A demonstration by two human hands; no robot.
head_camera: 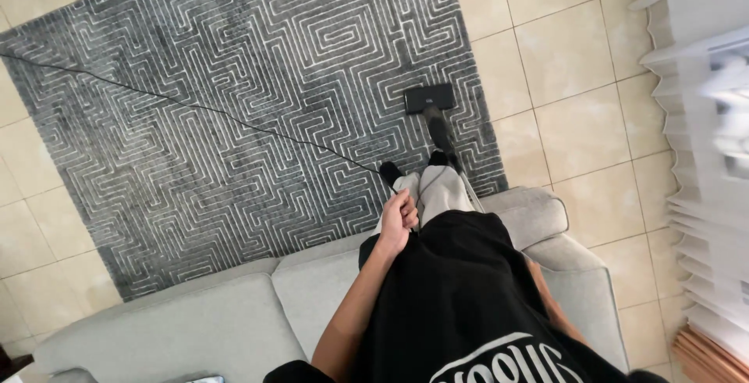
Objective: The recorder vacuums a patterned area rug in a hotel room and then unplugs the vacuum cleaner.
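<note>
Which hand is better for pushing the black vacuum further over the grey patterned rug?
Left, probably. The left hand already rests by the vacuum's handle, above the black vacuum head on the grey maze-patterned rug. The right hand is hidden behind the body.

**Black top, pale trousers**

The person wears a loose black T-shirt [460, 297] with white curved lettering at 6 o'clock, light grey trousers [441, 188] toward 12 o'clock, and black socks [390, 171]. The left arm [359, 305] is bare, sleeve short.
</note>
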